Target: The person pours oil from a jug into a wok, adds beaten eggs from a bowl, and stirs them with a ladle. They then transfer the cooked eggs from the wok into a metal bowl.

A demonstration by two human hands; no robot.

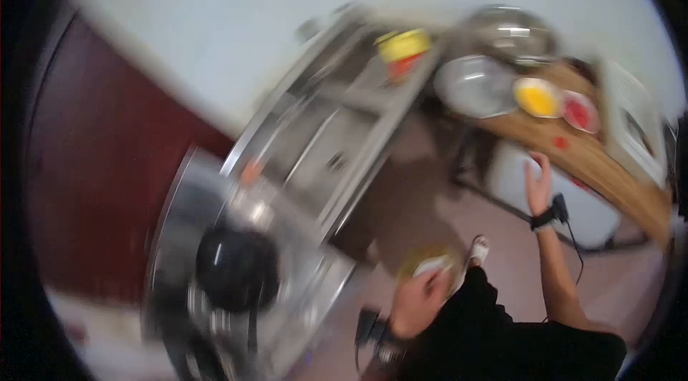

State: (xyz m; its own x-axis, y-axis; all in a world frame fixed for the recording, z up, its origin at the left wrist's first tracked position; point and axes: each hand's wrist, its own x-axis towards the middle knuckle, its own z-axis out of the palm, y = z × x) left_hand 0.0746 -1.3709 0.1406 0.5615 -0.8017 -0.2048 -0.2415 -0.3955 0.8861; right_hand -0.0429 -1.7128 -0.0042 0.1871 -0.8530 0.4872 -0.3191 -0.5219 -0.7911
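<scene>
Blurred steel surface [287, 187] with black pan [236, 266] at 8 o'clock, then left hand [419, 302] curled around small yellowish bowl [430, 263] at 6 o'clock, right hand [537, 184] open, flat, empty, toward 3 o'clock.

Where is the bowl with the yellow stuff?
In the head view, the yellow bowl sits upper right on the wooden table, between the silver bowl and the red bowl, above the raised right hand.
</scene>
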